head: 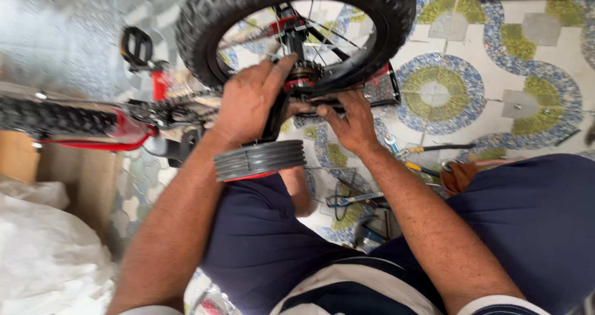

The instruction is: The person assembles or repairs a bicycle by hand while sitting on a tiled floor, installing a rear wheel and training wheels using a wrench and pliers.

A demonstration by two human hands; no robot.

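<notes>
At the far left lies a crumpled white plastic sheet beside a brown cardboard box; above them a knobbly black front tyre and a red bike frame stretch across, with a black pedal sticking up; the small bike lies turned over on the patterned tile floor. The left hand is closed around the stay just beside the hub of the rear wheel, thumb pressed toward the axle; below its wrist sits a grey training wheel with a red edge, close against the knee in dark blue trousers. The right hand pinches something dark at the axle end with its fingertips; whether that is a nut or a tool I cannot tell, as the picture is blurred there. Judging from this, the work at the axle goes best if the left hand holds the frame firm so the wheel does not swing, while the right hand turns squarely and without slipping into the spokes. The training wheel and its bracket crowd the axle and leave little room for the fingers; the knees hem in both forearms. Further right, spanners and pliers lie scattered on the floor near the right leg, within reach; a rust-coloured rag lies just beside them.
</notes>
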